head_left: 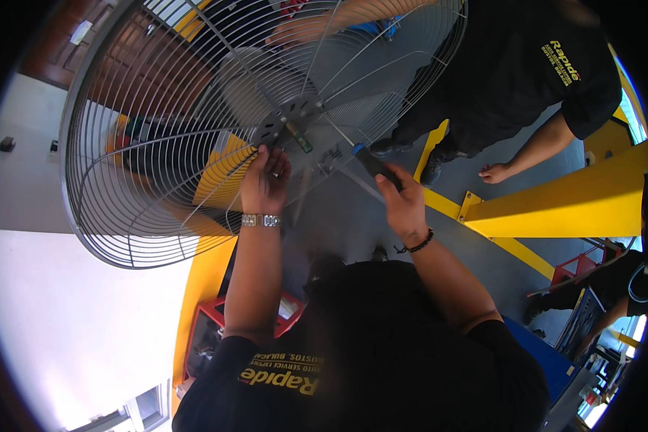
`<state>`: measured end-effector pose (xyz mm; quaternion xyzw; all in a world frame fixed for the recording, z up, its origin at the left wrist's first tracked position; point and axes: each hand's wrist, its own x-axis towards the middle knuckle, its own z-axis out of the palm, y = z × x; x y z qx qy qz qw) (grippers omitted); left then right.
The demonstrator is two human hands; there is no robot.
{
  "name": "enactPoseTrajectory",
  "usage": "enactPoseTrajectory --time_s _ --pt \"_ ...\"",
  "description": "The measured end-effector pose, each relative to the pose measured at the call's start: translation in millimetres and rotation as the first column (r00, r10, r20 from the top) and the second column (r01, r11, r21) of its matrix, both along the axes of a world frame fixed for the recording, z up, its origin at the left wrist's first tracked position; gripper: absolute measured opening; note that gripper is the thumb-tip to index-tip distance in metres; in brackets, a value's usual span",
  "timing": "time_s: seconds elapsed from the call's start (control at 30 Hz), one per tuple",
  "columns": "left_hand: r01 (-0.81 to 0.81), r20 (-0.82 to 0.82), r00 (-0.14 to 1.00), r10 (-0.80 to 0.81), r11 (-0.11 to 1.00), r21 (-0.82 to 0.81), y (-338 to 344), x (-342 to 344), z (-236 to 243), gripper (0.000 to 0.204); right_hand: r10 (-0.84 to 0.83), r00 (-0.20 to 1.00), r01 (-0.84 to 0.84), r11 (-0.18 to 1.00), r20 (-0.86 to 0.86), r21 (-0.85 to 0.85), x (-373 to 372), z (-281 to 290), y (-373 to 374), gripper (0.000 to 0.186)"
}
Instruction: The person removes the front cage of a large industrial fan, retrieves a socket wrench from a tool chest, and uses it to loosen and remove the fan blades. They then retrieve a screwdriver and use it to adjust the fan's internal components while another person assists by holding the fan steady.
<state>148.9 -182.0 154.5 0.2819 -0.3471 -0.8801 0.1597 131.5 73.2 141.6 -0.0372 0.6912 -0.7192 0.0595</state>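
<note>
A large round fan guard (pixel 133 216) of grey wire fills the upper left, tilted, with blurred grey blades (pixel 248 79) behind it. My left hand (pixel 268 173) has its fingers curled at the guard's wires below the hub plate (pixel 289 119). My right hand (pixel 403 196) grips a screwdriver (pixel 371 162) with a black and blue handle. Its shaft slants up and left to the edge of the hub plate; the guard's wires make the tip's exact seat hard to see. Just below the hub shows a small green piece (pixel 300 138).
A co-worker in a dark shirt (pixel 511 65) stands across at the upper right, one hand (pixel 494 173) hanging low, one arm (pixel 338 18) behind the fan. A yellow post (pixel 561 198) lies to the right. Red racks (pixel 209 309) stand left. Another person (pixel 608 284) is far right.
</note>
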Motion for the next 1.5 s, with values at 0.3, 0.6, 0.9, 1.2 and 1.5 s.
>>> enactPoseTrajectory --time_s 0.3,0.6,0.9,1.2,1.5 --pt "0.204 -0.082 0.975 -0.208 0.978 -0.049 -15.5 12.3 -1.3 0.020 -0.032 0.999 0.034 0.998 0.032 -0.060 6.4 4.6 0.9 0.027" --pt "0.226 -0.071 0.973 -0.218 0.962 0.150 -21.3 13.0 8.0 0.019 -0.063 0.998 0.064 0.997 0.023 -0.049 7.2 6.1 -4.3 0.027" --pt "0.149 -0.113 0.986 -0.122 0.953 0.264 -20.4 11.0 6.8 0.011 -0.088 0.996 0.088 0.996 0.011 -0.018 9.6 5.3 -5.7 0.028" --pt "0.186 -0.098 0.981 -0.167 0.956 0.228 -24.0 8.9 8.2 0.009 -0.109 0.994 0.109 0.994 0.023 -0.009 11.6 5.5 -7.0 0.029" --pt "0.134 -0.065 0.990 -0.123 0.969 0.207 -21.2 4.2 1.4 0.010 -0.117 0.993 0.117 0.993 -0.002 0.028 10.6 6.6 -8.8 0.028"
